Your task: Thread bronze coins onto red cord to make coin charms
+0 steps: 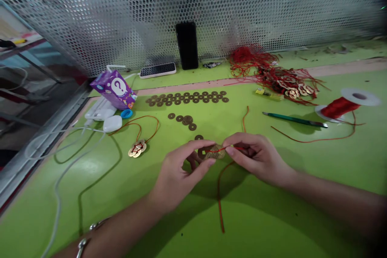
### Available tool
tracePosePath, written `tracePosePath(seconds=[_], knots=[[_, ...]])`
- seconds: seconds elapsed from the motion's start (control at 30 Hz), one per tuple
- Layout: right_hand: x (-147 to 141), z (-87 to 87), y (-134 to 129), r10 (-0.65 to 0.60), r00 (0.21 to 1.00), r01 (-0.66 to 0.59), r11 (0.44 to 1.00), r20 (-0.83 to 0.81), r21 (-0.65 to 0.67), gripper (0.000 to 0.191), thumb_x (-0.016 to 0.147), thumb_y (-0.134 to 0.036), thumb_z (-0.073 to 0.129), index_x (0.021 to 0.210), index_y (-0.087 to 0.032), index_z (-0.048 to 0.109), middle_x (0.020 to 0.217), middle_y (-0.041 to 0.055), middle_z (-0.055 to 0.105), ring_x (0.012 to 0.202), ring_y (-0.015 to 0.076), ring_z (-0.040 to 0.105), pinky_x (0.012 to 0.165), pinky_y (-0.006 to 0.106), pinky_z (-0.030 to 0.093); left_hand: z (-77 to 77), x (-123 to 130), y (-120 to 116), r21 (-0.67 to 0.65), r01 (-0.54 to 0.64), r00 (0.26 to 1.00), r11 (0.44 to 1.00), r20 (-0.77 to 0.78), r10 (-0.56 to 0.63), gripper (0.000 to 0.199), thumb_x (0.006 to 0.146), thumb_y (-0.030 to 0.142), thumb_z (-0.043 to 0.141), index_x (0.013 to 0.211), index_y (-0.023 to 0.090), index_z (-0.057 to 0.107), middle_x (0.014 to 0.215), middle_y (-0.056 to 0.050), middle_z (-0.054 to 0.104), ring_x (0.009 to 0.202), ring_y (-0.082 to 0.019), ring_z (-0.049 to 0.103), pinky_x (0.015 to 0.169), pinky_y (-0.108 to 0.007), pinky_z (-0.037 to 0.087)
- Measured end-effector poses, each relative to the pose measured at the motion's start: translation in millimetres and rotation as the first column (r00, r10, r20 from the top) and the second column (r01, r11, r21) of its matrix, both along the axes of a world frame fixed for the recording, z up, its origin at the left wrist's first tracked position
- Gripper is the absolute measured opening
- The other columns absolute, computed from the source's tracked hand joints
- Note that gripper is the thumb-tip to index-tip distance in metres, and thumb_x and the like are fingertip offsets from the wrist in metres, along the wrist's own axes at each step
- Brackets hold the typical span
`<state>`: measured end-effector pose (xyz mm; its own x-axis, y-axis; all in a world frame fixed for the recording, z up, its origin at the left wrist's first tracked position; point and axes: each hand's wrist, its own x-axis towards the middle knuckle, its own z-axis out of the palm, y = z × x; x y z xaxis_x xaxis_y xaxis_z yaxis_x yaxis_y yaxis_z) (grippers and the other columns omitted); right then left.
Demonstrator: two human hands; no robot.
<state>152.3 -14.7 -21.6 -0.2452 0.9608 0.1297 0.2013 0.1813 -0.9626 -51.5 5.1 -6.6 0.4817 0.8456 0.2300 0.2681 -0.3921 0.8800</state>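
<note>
My left hand (184, 165) is closed around a small cluster of brass coins (215, 152) with square holes, held just above the table. A red cord (220, 189) runs across the coins, and its loose end hangs toward me. With thumb and forefinger, my right hand (256, 155) pinches the cord at the right edge of the cluster. Another stretch of cord sticks up behind that hand. Loose coins (188, 120) lie just beyond my hands, and several more stand in two rows (187, 97) farther back. To the left rests a knotted coin flower (137, 148) on a red cord.
At right are a red thread spool (340, 108), a green pen-like tool (294, 119), a yellow lighter (269, 94) and a heap of corded coins (290, 82). A purple drink carton (115, 88), white cables (57, 193) and a white charger case (112, 123) sit left. A black phone (186, 45) leans on the perforated metal panel.
</note>
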Motion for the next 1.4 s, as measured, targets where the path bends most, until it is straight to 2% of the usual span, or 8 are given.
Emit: tracePosePath(seconds=[0.17,0.3,0.47,0.63,0.9,1.17,1.27,1.4], knots=[[0.6,-1.1,0.6,-0.026,1.000,0.026,1.000,0.007,0.003,0.019,0.089,-0.035,0.056,0.087,-0.018,0.065,0.055,-0.0054,0.034,0.045,0.0081,0.026,0.040,0.023,0.018,-1.6,-0.4,0.2,-0.021,-0.009,1.000,1.000,0.022,0.009,0.034,0.083,0.014,0.066,0.116,0.024,0.061,0.105,0.003,0.070,0.069,-0.005,0.061,0.061,-0.009,0.051],[-0.2,-1.3,0.6,0.007,1.000,-0.007,1.000,0.027,-0.006,0.021,0.090,-0.034,0.055,0.089,-0.017,0.067,0.054,-0.0056,0.034,0.044,0.0078,0.026,0.040,0.022,0.018,-0.2,-0.3,-0.9,-0.049,0.011,1.000,0.999,-0.004,-0.011,0.034,0.081,0.017,0.070,0.114,0.023,0.062,0.106,0.001,0.070,0.070,-0.006,0.062,0.061,-0.011,0.051],[-1.8,0.0,0.3,0.071,0.995,-0.072,0.997,0.063,0.017,0.019,0.089,-0.028,0.055,0.090,-0.016,0.070,0.053,-0.0046,0.039,0.045,0.0080,0.027,0.040,0.022,0.019,0.2,0.3,-1.5,0.037,0.018,1.000,0.999,-0.019,-0.017,0.026,0.079,0.017,0.072,0.104,0.022,0.065,0.093,0.002,0.071,0.074,-0.007,0.063,0.065,-0.013,0.050],[-0.7,1.2,0.1,0.090,0.991,-0.093,0.995,0.096,0.024,0.020,0.089,-0.028,0.054,0.090,-0.015,0.069,0.052,-0.0047,0.040,0.044,0.0077,0.027,0.039,0.022,0.018,0.7,1.2,-1.7,0.087,0.006,1.000,0.996,-0.019,-0.005,0.020,0.077,0.016,0.073,0.095,0.018,0.065,0.079,0.002,0.068,0.061,-0.006,0.058,0.055,-0.012,0.048],[-0.9,5.4,0.1,0.155,0.985,-0.154,0.988,0.076,-0.028,0.023,0.089,-0.034,0.056,0.088,-0.015,0.070,0.060,-0.0005,0.053,0.046,0.0078,0.030,0.040,0.022,0.022,1.9,2.0,-4.2,0.126,-0.018,1.000,0.992,-0.016,0.021,0.015,0.074,0.017,0.073,0.086,0.013,0.065,0.070,0.000,0.065,0.055,-0.007,0.056,0.051,-0.014,0.048],[-2.9,7.6,3.5,0.117,0.992,-0.126,0.967,-0.056,-0.220,0.036,0.081,-0.050,0.065,0.076,-0.015,0.069,0.053,-0.0032,0.044,0.046,0.0072,0.029,0.040,0.022,0.020,-0.9,0.7,-0.5,0.133,0.012,1.000,0.991,0.019,-0.015,0.026,0.074,0.013,0.076,0.099,0.017,0.071,0.091,-0.002,0.075,0.078,-0.011,0.069,0.072,-0.016,0.055],[-2.9,8.8,3.4,0.108,0.991,-0.124,0.966,-0.081,-0.225,0.032,0.080,-0.047,0.067,0.076,-0.015,0.068,0.056,-0.0028,0.047,0.048,0.0075,0.032,0.041,0.021,0.023,0.0,0.1,-0.9,0.102,0.026,0.999,0.994,0.019,-0.028,0.029,0.076,0.014,0.075,0.103,0.020,0.071,0.095,-0.001,0.075,0.079,-0.013,0.071,0.076,-0.021,0.057],[-3.3,8.6,2.2,0.118,0.991,-0.129,0.975,-0.066,-0.181,0.024,0.087,-0.035,0.059,0.077,-0.014,0.067,0.056,-0.0028,0.046,0.049,0.0075,0.031,0.042,0.021,0.023,1.6,0.0,-1.5,0.074,0.034,0.999,0.997,-0.014,-0.033,0.032,0.076,0.015,0.075,0.107,0.023,0.070,0.099,-0.001,0.075,0.083,-0.015,0.071,0.076,-0.023,0.058]])
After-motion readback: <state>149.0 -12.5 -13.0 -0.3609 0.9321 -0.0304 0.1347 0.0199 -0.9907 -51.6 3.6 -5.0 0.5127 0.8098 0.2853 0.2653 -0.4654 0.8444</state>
